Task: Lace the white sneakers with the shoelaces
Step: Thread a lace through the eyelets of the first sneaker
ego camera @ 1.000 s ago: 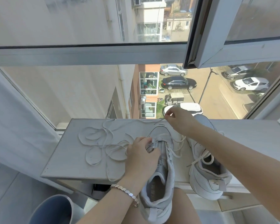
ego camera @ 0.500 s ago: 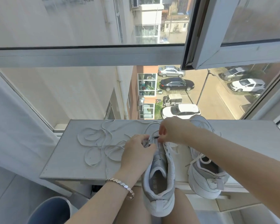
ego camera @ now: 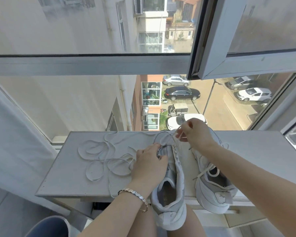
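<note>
Two white sneakers lie on a pale window ledge [ego camera: 61,175], heels toward me. The left sneaker [ego camera: 171,194] hangs partly over the ledge's near edge above my knee. My left hand [ego camera: 149,163] grips its upper at the eyelets. A white shoelace [ego camera: 169,138] runs up from the toe-end eyelets, and my right hand [ego camera: 195,132] pinches it, lifted above the shoe's toe. The lace's long loose part [ego camera: 106,158] lies in loops on the ledge to the left. The right sneaker [ego camera: 214,190] sits under my right forearm with a lace threaded through it.
Large window panes rise straight behind the ledge, with an open sash [ego camera: 229,48] at the upper right and a street with parked cars far below. A white curtain [ego camera: 12,134] hangs at the left. A blue bucket rim [ego camera: 46,226] sits below the ledge at the lower left.
My right hand dropped to the eyelets half a second ago, then rose again up and right, drawing the lace out. My left hand stayed on the left sneaker.
</note>
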Tool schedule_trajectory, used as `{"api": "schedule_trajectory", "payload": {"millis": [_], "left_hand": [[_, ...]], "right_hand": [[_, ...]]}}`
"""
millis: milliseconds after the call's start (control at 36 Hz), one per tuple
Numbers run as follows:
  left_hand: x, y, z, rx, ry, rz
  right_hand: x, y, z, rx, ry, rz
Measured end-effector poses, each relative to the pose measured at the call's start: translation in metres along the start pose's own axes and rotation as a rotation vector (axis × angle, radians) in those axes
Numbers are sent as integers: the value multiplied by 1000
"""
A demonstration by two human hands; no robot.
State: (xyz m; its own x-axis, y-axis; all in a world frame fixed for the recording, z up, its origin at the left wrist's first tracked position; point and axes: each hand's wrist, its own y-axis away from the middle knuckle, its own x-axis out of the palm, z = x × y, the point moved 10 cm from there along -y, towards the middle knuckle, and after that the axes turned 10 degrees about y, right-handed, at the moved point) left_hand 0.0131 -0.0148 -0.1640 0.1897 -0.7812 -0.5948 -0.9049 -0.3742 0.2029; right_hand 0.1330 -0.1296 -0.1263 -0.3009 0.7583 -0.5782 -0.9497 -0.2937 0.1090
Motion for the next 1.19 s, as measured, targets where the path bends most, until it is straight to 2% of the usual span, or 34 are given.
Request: {"api": "schedule_trajectory", "payload": {"millis": [111, 167, 222, 278, 361, 417, 472, 500, 528, 583, 639, 806, 861, 944, 1056, 1111, 1139, 1194], "left_hand": [[4, 1, -5, -4, -37, -2], [5, 1, -6, -3, -54, -4], [6, 1, -5, -8, -48, -7], [6, 1, -5, -8, -46, -13], [6, -1, -7, 13, -64, -27], [8, -1, -8, 19, -68, -28], [9, 0, -8, 21, -63, -27], [9, 0, -9, 22, -63, -27], [9, 0, -9, 24, -63, -26], [9, 0, -9, 27, -58, -24], [8, 0, -9, 26, -54, -29], [4, 1, -7, 27, -20, -50], [3, 2, -6, 18, 16, -46], [-1, 3, 0, -7, 39, -42], [-6, -2, 5, -7, 58, -49], [-6, -4, 7, -13, 69, -42], [-6, -4, 7, -13, 67, -38], [-4, -5, 6, -11, 68, -32]], "right_hand": [[-45, -6, -14, 192, -552, -254], [-80, -10, -12, 136, -474, -423], [-108, -12, -1, 4, -215, -510], [-105, -18, 8, -51, 136, -391], [-58, -19, -4, -21, 879, 5], [-38, -9, 5, -95, 1152, 36], [-16, -1, 26, -330, 1196, -9], [-2, 4, 36, -451, 1144, 11], [12, 11, 45, -546, 1090, 72], [39, 17, 46, -602, 1034, 255], [56, 18, 38, -555, 1060, 376], [65, 12, 29, -407, 1240, 454], [66, 16, 29, -441, 1325, 459], [50, 17, 31, -502, 1358, 365], [-32, 6, 39, -477, 1243, 78], [-86, -7, 25, -361, 1284, -39], [-109, -13, 11, -256, 1347, -43], [-134, -18, -26, -27, 1458, 57]]}}
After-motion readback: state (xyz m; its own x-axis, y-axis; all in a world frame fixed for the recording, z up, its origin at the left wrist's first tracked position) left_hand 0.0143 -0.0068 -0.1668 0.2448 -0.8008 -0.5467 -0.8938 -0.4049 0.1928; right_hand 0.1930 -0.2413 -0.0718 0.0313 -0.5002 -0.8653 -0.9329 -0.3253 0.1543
